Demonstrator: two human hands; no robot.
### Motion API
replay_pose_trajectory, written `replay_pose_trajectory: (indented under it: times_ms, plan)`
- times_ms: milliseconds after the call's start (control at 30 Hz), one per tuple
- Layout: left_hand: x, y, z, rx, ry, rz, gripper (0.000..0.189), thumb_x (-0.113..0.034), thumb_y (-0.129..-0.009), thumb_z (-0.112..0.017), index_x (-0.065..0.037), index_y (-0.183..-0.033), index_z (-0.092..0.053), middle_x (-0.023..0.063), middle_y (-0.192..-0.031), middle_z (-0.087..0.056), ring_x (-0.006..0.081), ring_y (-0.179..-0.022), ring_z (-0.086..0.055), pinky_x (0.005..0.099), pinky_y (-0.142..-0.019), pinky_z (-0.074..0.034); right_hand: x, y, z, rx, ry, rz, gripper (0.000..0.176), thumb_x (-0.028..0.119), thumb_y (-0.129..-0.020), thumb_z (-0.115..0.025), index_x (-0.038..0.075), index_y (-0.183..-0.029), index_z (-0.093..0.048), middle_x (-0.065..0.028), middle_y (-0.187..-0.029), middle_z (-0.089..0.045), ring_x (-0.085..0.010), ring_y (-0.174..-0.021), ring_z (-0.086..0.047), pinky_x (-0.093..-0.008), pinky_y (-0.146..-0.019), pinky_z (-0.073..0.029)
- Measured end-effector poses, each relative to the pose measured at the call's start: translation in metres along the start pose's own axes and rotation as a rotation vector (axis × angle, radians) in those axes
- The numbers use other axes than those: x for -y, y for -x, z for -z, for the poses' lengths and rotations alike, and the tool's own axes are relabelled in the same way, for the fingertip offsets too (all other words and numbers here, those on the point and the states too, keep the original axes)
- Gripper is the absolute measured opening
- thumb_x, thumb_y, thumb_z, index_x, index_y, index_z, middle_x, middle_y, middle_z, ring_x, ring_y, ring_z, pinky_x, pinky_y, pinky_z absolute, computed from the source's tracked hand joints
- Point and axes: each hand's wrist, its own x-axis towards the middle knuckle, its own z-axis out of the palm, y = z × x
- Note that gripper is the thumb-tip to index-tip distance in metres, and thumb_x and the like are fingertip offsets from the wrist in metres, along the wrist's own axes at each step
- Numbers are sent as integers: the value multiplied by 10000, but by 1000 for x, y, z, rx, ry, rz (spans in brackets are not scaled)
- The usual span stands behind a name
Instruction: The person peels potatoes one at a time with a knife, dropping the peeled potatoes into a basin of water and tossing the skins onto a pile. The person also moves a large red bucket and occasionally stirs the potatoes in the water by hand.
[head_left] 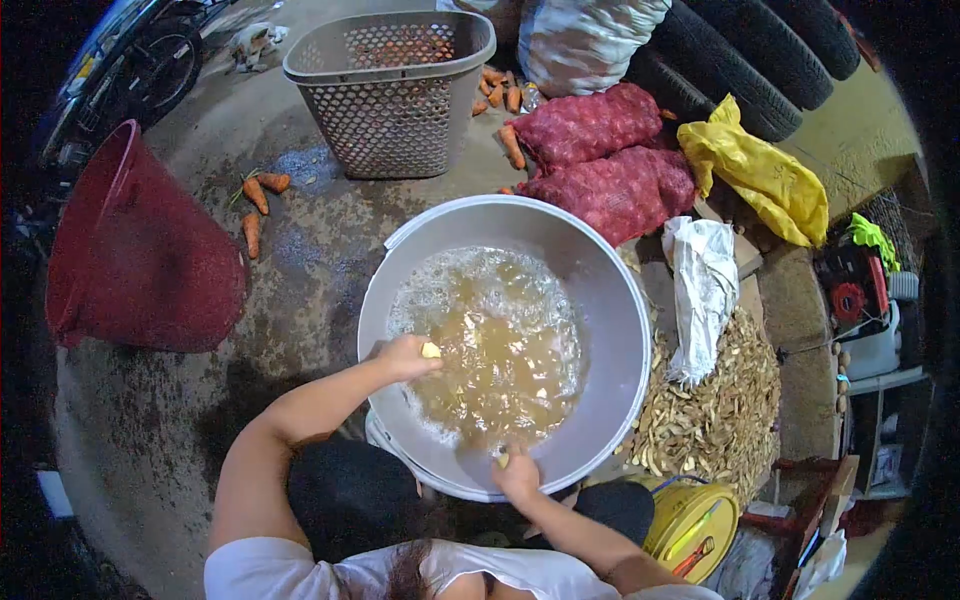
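Observation:
A big grey tub [612,400] of cloudy brown, frothy water [480,360] stands between my knees. Over the water near the tub's left wall, my left hand [405,358] is closed around a pale yellow peeled potato [431,350], most of it hidden by the fingers. At the near side of the tub, my right hand [518,476] reaches in over the rim, its fingers closed on another small pale piece [503,461] that looks like a peeled potato too. Ripples and splashes cover the water, so what lies beneath is hidden.
Peelings [710,420] are heaped right of the tub, beside a white sack [700,290] and a yellow bucket [700,525]. Beyond are red net bags [610,185], a yellow sack [760,175] and a grey basket [390,125]. Loose carrots [252,232] and a red bin [150,260] lie left.

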Motion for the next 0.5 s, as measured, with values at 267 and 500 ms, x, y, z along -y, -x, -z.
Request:
replay_pose_trajectory:
  times_ms: [267,500]
  plan:
    - [-44,-36,42,77,-290,-211,372,-390,-647,-621,-102,-881,-599,149,-861,-617,306,-810,-593,411,-695,-469,7,7,-6,-112,43,322,236,298,-730,-578,84,-825,-546,-151,-783,-547,-321,-575,-580,-427,-503,-486]
    - [-101,-77,49,49,-354,-511,420,-408,-642,-632,-104,-928,-582,138,-874,-612,309,-811,-588,408,-707,-472,7,3,-9,103,194,149,296,319,-725,-581,74,-890,-553,-140,-862,-547,-313,-725,-581,-416,-605,-493]
